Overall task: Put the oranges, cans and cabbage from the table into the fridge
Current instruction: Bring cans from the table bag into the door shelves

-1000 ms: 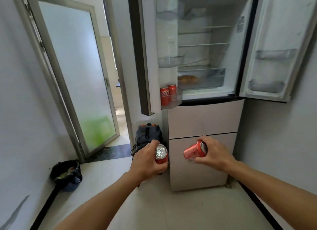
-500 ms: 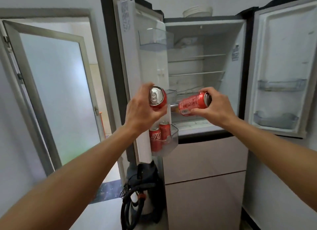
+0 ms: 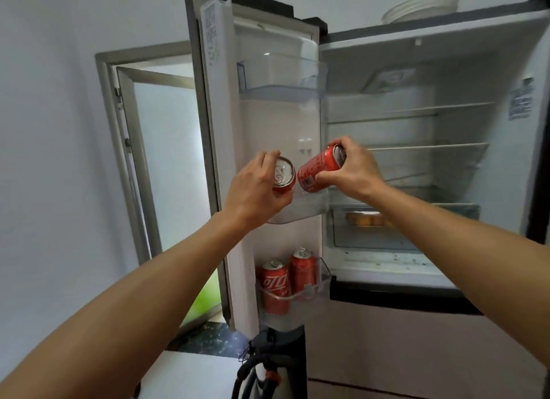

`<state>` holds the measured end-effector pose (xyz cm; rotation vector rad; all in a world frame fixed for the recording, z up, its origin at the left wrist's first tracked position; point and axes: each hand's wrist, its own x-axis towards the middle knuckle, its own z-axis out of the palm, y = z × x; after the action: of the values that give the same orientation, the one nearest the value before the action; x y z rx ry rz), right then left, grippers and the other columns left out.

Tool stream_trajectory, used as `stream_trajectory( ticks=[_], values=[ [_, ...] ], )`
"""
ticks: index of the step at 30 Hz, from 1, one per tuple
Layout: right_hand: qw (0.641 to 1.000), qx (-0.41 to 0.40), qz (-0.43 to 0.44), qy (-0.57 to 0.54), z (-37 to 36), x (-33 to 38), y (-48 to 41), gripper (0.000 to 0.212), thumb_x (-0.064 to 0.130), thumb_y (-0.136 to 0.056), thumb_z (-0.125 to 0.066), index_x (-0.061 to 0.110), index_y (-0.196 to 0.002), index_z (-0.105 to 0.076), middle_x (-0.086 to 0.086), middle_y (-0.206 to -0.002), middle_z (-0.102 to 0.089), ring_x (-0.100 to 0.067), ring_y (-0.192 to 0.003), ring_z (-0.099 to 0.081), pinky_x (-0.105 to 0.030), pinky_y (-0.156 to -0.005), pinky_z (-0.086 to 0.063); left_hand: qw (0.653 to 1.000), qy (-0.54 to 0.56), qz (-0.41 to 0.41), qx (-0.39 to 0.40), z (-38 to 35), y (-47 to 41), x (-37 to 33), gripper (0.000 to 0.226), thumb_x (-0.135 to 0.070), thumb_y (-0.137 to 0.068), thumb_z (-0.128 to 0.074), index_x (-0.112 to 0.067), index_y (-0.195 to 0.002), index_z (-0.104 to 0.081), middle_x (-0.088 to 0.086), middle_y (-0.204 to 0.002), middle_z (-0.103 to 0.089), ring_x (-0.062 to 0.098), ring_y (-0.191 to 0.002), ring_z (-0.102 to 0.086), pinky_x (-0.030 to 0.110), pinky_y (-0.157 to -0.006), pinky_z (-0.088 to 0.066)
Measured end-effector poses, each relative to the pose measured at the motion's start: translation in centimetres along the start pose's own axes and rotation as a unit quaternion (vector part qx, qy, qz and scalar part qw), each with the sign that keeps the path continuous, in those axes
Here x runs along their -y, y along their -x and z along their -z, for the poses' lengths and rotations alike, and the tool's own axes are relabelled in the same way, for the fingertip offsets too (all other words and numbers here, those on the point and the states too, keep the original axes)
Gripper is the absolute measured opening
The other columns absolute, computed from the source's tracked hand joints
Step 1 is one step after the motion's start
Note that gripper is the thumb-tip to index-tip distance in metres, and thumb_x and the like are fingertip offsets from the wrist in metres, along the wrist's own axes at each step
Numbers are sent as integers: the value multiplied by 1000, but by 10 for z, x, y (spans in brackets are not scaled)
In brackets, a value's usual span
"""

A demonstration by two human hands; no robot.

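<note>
My left hand (image 3: 256, 190) grips an upright red can (image 3: 283, 177), its silver top facing me. My right hand (image 3: 352, 169) holds a second red can (image 3: 317, 171) tilted on its side, bottom end pointing down-left. Both cans hover just above the middle shelf (image 3: 309, 205) of the fridge's open left door and nearly touch each other. Two more red cans (image 3: 275, 284) (image 3: 303, 270) stand in the bottom door shelf (image 3: 315, 288). Oranges (image 3: 367, 220) lie in the clear drawer inside the fridge. No cabbage is in view.
The fridge (image 3: 416, 130) stands with both upper doors open; its wire shelves hold nothing. White plates (image 3: 419, 7) sit on top. A dark vacuum-like appliance (image 3: 273, 366) stands on the floor under the left door. A glass door (image 3: 160, 166) stands ajar at left.
I have stepped closer to the fridge. Both hands rose from waist height, carrying the cans up and in to the left door's middle shelf.
</note>
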<state>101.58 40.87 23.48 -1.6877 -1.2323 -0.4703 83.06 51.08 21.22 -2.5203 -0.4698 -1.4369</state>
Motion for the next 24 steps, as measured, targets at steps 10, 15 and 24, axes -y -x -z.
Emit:
stream_trajectory(
  ticks=[10,15,24],
  values=[
    [990,112,32,-81,-55,-38,-23,71,36,-71,-78,29,-132,-44,-4,-131,-51,-23,-112,-54,-44,-97,-49,990,-66,105,72,-18,-3,-2,74,-44,-87,-63,-8,-143,-31,13,-127,-46,31,-111,-51,38,-90,-41],
    [975,170,53,-134,-50,-45,-18,69,35,-87,-53,27,-150,-26,-5,-152,-34,-20,-132,-41,-44,-110,-35,986,-35,125,102,-21,5,2,78,-49,-91,-40,-15,-153,-7,11,-141,-35,29,-124,-45,40,-97,-42],
    [980,188,56,-40,-41,-42,8,72,34,-89,-45,20,-153,-16,-6,-157,-25,-25,-138,-33,-40,-110,-31,972,-98,116,177,-17,30,-9,74,-34,-97,-45,-14,-154,-3,13,-156,-18,32,-134,-36,41,-108,-36]
  ],
)
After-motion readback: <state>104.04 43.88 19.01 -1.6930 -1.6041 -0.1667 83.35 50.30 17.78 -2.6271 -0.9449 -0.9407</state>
